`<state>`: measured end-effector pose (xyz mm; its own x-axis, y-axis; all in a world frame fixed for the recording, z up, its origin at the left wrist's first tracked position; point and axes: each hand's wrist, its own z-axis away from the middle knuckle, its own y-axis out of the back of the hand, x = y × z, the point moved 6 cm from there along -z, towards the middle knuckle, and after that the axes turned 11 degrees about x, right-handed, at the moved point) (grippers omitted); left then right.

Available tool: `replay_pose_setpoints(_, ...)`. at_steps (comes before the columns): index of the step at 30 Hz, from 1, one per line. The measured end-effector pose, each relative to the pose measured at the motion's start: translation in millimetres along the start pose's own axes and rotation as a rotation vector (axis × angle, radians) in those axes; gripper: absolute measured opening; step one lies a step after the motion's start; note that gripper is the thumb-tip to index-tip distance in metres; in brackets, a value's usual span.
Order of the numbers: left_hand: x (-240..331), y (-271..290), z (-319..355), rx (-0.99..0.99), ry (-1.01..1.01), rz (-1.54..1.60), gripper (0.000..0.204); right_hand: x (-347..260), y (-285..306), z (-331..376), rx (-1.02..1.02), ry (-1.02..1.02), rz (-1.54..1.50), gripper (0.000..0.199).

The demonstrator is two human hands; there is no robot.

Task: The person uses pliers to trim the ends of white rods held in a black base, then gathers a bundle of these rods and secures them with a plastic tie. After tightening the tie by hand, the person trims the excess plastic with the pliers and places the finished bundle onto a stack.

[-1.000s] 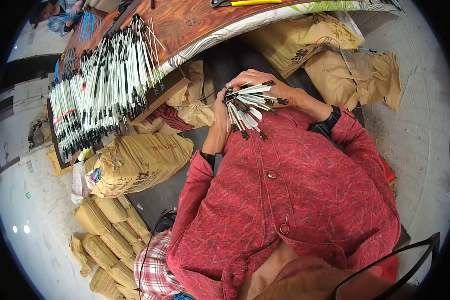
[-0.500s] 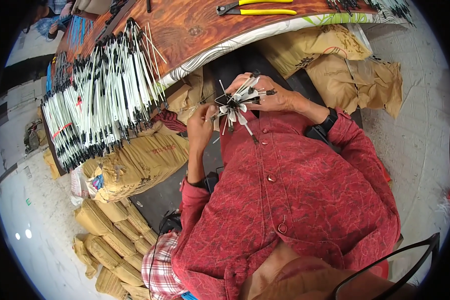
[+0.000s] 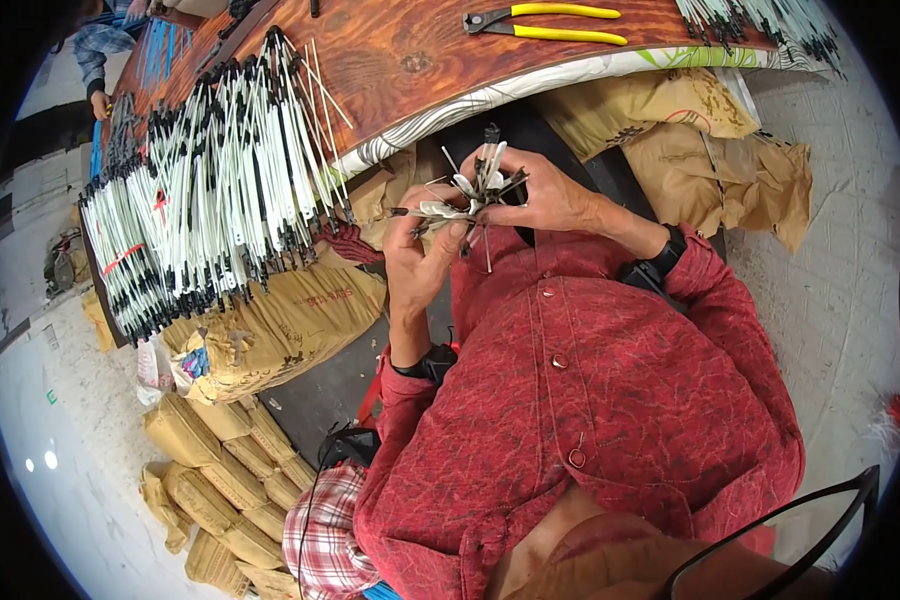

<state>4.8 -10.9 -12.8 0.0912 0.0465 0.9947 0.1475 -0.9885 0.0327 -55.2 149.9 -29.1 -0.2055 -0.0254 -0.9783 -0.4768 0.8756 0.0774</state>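
both hands meet in front of the person's red jacket (image 3: 570,320), just short of the near edge of the worktop (image 3: 400,80). between them is a bunch of thin white and black strips (image 3: 470,205), fanned out so the ends point in many directions. the left hand (image 3: 418,258) has its fingers curled in, with the thumb pressed against the left side of the bunch. the right hand (image 3: 548,195) is bent around the right side, fingers partly closed on the strips; how tightly either grips cannot be told.

on the left of the worktop lies a large pile of similar strips (image 3: 235,175), with a red tie (image 3: 122,262) across its left part. pliers (image 3: 565,9) with yellow handles lie farther off, to the right of that pile, and more strips (image 3: 770,25) sit at the far right. a brown sack (image 3: 290,315) stands to the left, below the pile, and another person's hand (image 3: 100,103) shows at the far left.
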Motion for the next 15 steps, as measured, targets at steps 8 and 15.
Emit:
replay_pose_setpoints(8, 10.9, -3.4, -3.5, -0.061, -0.104, 0.001, 0.027, -23.7, 0.3, -7.7, -0.035, 0.060, -0.134, 0.034)
replay_pose_setpoints(15, 2.6, -7.3, -2.6, -0.139, -0.033, -0.020, 0.026, -7.8, 5.6, -1.0, -0.070, 0.011, -0.246, 0.035)
